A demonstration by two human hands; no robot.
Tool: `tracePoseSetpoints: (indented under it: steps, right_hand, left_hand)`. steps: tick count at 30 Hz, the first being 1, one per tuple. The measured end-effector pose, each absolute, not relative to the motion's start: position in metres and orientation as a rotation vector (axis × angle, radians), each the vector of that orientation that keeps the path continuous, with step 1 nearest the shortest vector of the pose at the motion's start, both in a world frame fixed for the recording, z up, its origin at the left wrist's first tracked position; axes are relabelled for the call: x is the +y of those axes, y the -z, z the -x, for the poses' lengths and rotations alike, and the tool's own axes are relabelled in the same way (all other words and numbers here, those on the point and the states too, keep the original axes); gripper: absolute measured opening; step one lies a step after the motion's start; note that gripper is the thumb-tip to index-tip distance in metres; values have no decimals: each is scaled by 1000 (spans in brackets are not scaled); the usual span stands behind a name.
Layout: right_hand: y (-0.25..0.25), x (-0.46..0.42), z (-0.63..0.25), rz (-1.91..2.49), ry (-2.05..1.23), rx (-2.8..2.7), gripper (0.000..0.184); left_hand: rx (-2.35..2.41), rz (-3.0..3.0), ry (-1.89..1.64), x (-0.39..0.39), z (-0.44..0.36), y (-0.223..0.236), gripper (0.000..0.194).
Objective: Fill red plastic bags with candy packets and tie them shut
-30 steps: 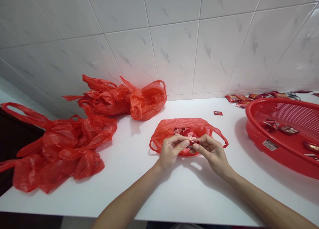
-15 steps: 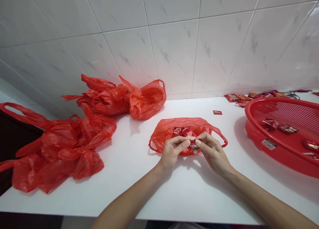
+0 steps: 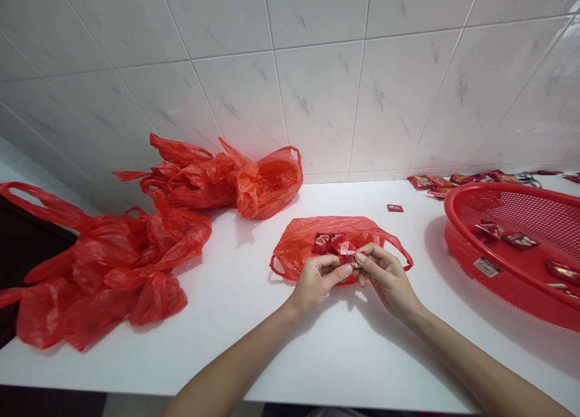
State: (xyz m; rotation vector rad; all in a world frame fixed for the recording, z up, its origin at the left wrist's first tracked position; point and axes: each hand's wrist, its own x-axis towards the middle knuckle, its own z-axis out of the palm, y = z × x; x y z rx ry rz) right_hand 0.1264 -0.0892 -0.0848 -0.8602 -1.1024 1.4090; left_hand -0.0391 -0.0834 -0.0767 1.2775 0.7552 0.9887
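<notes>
Both hands meet over the front edge of a red plastic bag [image 3: 294, 242] lying with its mouth spread on the white table. Between thumb and fingers, my left hand [image 3: 316, 281] pinches the left side of a small red packet [image 3: 350, 260]. My right hand [image 3: 388, 279] grips the same packet from the right, thumb on top. Inside the bag, behind the fingers, lie more small packets [image 3: 321, 243], dark red with pale print. The fingers partly hide the held packet.
A red mesh basket [image 3: 471, 278] with several packets stands at right. One lone packet [image 3: 394, 208] lies behind the bag, and more packets [image 3: 421, 182] lie along the tiled wall. Crumpled red bags [image 3: 104, 278] fill the left, with others [image 3: 267, 187] behind.
My left fingers have shifted slightly down on the packet, and the packet has turned a little in my hands. The view has tilted slightly; the bags and basket stay in place.
</notes>
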Motion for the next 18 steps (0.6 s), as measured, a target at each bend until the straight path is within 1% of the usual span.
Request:
tracePoseSetpoints:
  steps: [5, 8, 12, 16, 18]
  right_hand:
    - [83, -90, -126, 875, -1492, -1076, 37]
    - [84, -90, -128, 917, -1521, -1088, 37]
    - [82, -87, -130, 868, -1448, -1104, 32]
    - [80, -86, -133, 802, -1433, -1143, 27]
    - [82, -86, -133, 814, -1412, -1175, 25]
  left_hand:
    - [851, -1344, -1029, -80, 41, 82, 45]
    - [866, -1358, -1021, -80, 42, 83, 41]
    - [835, -1284, -1076, -78, 43, 79, 32]
    - [788, -1161, -1147, -73, 47, 77, 36]
    - [786, -1159, -1159, -72, 49, 76, 34]
